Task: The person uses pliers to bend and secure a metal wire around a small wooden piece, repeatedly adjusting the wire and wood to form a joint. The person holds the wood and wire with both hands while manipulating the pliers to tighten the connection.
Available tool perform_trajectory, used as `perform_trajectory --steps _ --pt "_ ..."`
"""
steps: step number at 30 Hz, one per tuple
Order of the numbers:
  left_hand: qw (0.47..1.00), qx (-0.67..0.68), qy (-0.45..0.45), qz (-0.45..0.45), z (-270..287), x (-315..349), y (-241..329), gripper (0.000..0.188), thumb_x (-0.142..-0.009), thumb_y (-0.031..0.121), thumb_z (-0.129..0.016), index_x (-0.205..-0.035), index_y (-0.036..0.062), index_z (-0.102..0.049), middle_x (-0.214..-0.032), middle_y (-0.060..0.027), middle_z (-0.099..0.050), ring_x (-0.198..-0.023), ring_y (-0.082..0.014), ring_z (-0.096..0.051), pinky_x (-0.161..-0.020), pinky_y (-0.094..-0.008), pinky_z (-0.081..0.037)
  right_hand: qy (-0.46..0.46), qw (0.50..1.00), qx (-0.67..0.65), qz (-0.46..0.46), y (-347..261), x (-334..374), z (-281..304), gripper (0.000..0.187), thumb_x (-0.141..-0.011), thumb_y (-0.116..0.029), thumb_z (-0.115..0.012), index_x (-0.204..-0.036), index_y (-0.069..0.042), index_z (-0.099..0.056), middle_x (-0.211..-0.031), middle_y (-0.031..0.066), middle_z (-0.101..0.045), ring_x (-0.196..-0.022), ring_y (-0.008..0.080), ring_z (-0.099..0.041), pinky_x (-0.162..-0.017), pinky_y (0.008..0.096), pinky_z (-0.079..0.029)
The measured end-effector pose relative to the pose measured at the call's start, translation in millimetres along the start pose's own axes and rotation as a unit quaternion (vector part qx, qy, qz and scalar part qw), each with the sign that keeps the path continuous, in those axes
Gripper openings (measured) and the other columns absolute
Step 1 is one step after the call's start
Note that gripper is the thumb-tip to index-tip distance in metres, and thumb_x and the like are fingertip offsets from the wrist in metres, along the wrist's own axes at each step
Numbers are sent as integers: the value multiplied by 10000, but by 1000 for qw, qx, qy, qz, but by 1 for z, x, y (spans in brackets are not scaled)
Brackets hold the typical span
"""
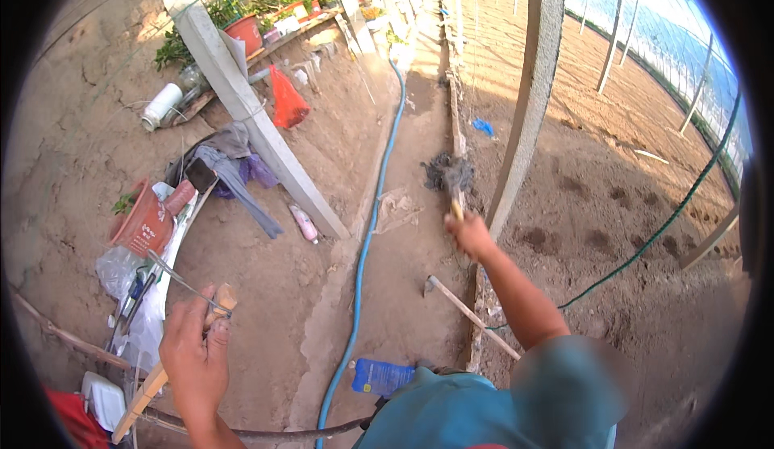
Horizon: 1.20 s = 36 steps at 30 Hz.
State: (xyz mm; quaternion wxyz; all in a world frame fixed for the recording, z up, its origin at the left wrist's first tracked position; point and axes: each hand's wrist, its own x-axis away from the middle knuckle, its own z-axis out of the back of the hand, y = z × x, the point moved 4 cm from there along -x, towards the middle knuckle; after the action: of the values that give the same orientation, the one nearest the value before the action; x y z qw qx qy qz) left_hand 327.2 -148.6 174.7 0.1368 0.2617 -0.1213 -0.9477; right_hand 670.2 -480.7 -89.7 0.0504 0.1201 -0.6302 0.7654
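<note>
At the lower left my left hand (pixel 196 360) is closed round a wooden stick (pixel 145 401). The stick's cut upper end pokes out above my fingers, with a grey wire (pixel 181 282) looped round it. My right arm reaches forward to the middle right. There my right hand (pixel 469 236) grips a short tool by its pale yellowish handle (pixel 457 209). The tool's grey head is smeared by motion, so its kind cannot be made out. Dark crumpled material (pixel 436 172) shows beside that head, close to a narrow ledge.
A blue hose (pixel 358 288) runs along the dirt path. Concrete posts (pixel 536 70) stand on both sides. A long-handled tool (pixel 472 318) leans near my right side. Left are an orange planter (pixel 146 222), clothes (pixel 230 171) and a pink bottle (pixel 304 224). A green rope (pixel 645 247) crosses the tilled soil.
</note>
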Motion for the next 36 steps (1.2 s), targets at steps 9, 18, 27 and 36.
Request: perform_trajectory --steps 9,18,27,36 --pt "1000 -15 15 8 -3 -2 3 414 -904 127 -749 -1310 54 -710 -989 -158 -676 -848 -362 -665 -755 -446 -526 -249 845 403 -248 423 82 -19 412 -907 -386 -745 -855 21 -774 -786 126 -754 -625 258 -721 -558 404 -579" --pt "1000 -23 15 6 2 7 12 385 -937 175 -735 -1305 60 -714 -975 -151 -665 -830 -353 -666 -742 -448 -519 -191 831 385 -353 433 108 38 267 -912 -204 -711 -1057 11 -774 -877 165 -776 -660 243 -761 -583 405 -623" --pt "1000 3 15 7 13 19 -10 396 -941 166 -721 -1320 52 -707 -978 -139 -659 -807 -306 -660 -740 -408 -522 -250 814 437 -289 445 132 -13 424 -867 -393 -781 -1010 6 -781 -920 181 -769 -704 300 -763 -654 439 -628" --pt "999 21 15 -23 34 42 -20 411 -978 239 -698 -1302 -14 -696 -957 -143 -642 -801 -266 -631 -732 -356 -515 -218 918 326 -61 292 132 -127 492 -876 -472 -800 -1005 2 -777 -855 146 -758 -790 284 -741 -753 422 -582"
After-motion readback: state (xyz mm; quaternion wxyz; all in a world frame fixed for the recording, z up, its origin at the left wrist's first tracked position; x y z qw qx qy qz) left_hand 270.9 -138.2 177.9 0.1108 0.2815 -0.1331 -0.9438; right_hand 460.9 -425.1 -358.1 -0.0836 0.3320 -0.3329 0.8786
